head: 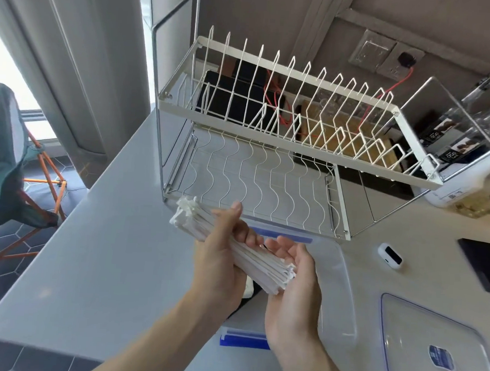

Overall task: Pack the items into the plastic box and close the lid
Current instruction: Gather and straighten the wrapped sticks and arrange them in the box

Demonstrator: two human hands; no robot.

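Observation:
A bundle of several long white plastic pieces (197, 215) lies slanted across both my hands, above the clear plastic box (337, 278) with blue latches. My left hand (220, 257) wraps its fingers around the middle of the bundle. My right hand (292, 287) cups the bundle's near end from the right, palm toward it. The box's clear lid (417, 342), with a blue label, lies flat on the counter to the right of the box. What lies inside the box is mostly hidden by my hands; a white and a dark shape show beneath my left wrist.
A two-tier white wire dish rack (282, 147) stands right behind the box. A small white device (390, 255) and a black flat object (483, 266) lie on the counter at right. Bottles stand at far right. The counter's left edge drops to a tiled floor with a chair (9, 159).

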